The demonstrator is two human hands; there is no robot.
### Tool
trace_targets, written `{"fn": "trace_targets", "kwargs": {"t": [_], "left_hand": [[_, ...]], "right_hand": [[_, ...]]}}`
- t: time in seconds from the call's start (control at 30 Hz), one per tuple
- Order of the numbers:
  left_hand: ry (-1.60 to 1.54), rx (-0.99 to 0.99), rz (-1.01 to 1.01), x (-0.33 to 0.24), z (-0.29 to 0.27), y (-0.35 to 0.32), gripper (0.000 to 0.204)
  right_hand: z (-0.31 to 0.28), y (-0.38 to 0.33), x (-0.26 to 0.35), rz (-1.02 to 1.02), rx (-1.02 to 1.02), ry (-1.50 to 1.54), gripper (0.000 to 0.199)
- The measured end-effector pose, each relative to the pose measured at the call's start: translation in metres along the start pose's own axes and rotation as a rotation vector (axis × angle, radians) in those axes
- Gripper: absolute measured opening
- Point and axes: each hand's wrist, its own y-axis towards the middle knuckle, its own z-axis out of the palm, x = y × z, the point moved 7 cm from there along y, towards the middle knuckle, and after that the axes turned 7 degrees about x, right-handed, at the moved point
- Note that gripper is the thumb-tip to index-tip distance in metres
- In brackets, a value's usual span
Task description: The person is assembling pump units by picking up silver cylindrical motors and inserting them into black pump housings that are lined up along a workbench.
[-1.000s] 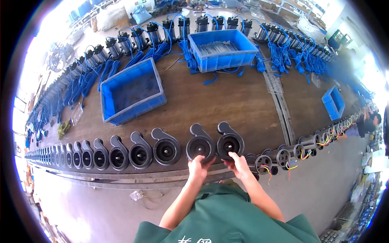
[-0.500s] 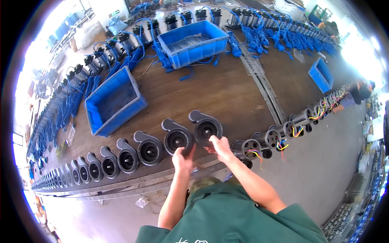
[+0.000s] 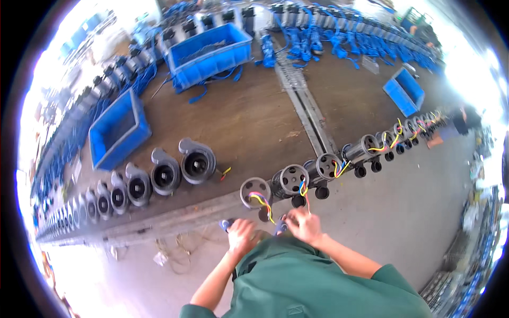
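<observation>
My left hand [image 3: 242, 236] and my right hand [image 3: 303, 225] are drawn in close to my green jacket, at the front edge of the brown workbench [image 3: 249, 122]. A small blue-grey piece [image 3: 225, 224] sticks out of my curled left hand. A similar blue-grey piece [image 3: 279, 228] shows at my right hand. I cannot tell what these pieces are. Just beyond my hands lies a grey motor [image 3: 255, 192] with yellow, red and purple wires hanging off the edge. A black blower housing [image 3: 197, 161] heads a row that runs off to the left.
More motors [image 3: 328, 165] with coloured wires line the bench edge to the right. Blue crates stand on the bench at the left [image 3: 117, 131], far middle [image 3: 209, 50] and right [image 3: 405, 91]. Blue-cabled units crowd the far side. Grey concrete floor [image 3: 403, 212] lies to my right.
Both hands have left the black blower housings and pulled back to the bench edge. The view has swung right, so the wired motors now lie in front of me.
</observation>
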Motion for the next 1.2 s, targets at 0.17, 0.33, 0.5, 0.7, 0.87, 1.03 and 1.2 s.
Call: {"fn": "trace_targets", "kwargs": {"t": [0.17, 0.33, 0.5, 0.7, 0.87, 1.03, 1.2], "left_hand": [[0.368, 0.248, 0.189, 0.0, 0.087, 0.021, 0.022], [0.24, 0.276, 0.15, -0.016, 0.064, 0.04, 0.013], [0.061, 0.11, -0.012, -0.027, -0.013, 0.107, 0.029], [0.059, 0.013, -0.354, 0.036, -0.052, 0.175, 0.053], [-0.015, 0.211, -0.719, 0.116, -0.071, 0.261, 0.054], [0.038, 0.097, -0.732, 0.177, -0.064, 0.285, 0.052], [0.017, -0.44, -0.261, 0.077, -0.111, 0.272, 0.015]], "right_hand": [[0.04, 0.028, -0.083, -0.225, 0.199, -0.545, 0.04], [0.069, 0.035, -0.112, -0.316, 0.204, -0.477, 0.013], [-0.01, 0.055, 0.001, -0.459, 0.175, -0.368, 0.026], [-0.082, 0.172, 0.024, -0.114, 0.084, -0.339, 0.029], [-0.059, 0.272, 0.05, 0.017, 0.424, -0.495, 0.044], [-0.037, 0.359, 0.032, -0.003, 0.516, -0.472, 0.051], [-0.049, 0.372, -0.028, 0.094, 0.2, -0.3, 0.055]]}}
